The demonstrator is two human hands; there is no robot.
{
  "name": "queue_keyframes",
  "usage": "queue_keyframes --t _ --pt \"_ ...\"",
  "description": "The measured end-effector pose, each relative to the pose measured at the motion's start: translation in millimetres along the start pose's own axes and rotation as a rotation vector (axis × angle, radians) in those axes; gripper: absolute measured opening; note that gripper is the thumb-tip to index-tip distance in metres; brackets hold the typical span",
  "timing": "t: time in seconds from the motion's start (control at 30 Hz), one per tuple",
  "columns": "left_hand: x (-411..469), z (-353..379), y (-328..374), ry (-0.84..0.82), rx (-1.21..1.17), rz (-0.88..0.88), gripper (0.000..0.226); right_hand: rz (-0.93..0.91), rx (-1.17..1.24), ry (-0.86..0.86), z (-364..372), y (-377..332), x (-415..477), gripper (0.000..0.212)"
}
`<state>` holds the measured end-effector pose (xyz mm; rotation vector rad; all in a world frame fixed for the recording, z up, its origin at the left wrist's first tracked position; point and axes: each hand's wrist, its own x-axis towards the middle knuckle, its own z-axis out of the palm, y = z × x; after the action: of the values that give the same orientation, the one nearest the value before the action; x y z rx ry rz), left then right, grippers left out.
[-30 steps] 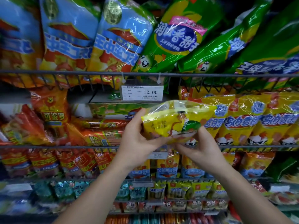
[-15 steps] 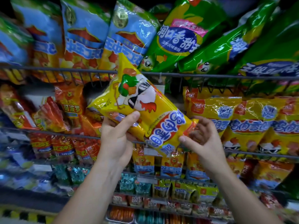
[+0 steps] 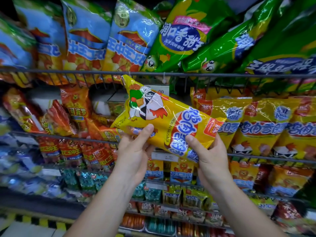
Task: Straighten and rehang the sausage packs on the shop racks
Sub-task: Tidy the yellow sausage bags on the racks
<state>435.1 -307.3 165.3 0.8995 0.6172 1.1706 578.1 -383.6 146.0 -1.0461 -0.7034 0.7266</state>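
- Sausage pack: a glossy yellow film bag, held tilted in front of the middle rack. One end points up-left towards the wire rail.
- Your left hand grips the pack's lower edge, thumb on the front and fingers curled behind.
- Your right hand pinches the lower-right end, thumb on the front and fingers underneath.
- The pack looks light and soft, with slippery, crinkly film, so it will probably sag if held by one end.
- The sealed strip at the red-label end, by your right hand, is likely the firmest hold. No hanging hole is visible.
- Matching yellow packs sit upright just to the right.
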Motion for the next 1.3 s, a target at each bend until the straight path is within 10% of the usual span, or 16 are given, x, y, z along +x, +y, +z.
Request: queue_keyframes --t 0.4,0.57,0.73,0.97,1.3 --pt "-15 -29 17 0.504 0.384 0.235 0.067 -0.105 -0.338 -0.073 -18 -27 7 0.038" --pt "-10 -29 37 0.141 0.947 0.486 0.074 -0.113 -0.534 -0.168 -20 -38 13 0.034" --pt "8 -21 40 -0.348 1.302 0.346 0.087 -0.120 -0.722 -0.318 -17 -62 18 0.046" --pt "14 -21 29 -0.696 1.112 -0.090 0.054 -0.170 -1.060 -0.559 1 -90 17 0.045" --pt "3 -27 -4 -0.624 0.831 -0.105 0.058 -0.166 -1.331 -0.565 20 -103 23 0.072"
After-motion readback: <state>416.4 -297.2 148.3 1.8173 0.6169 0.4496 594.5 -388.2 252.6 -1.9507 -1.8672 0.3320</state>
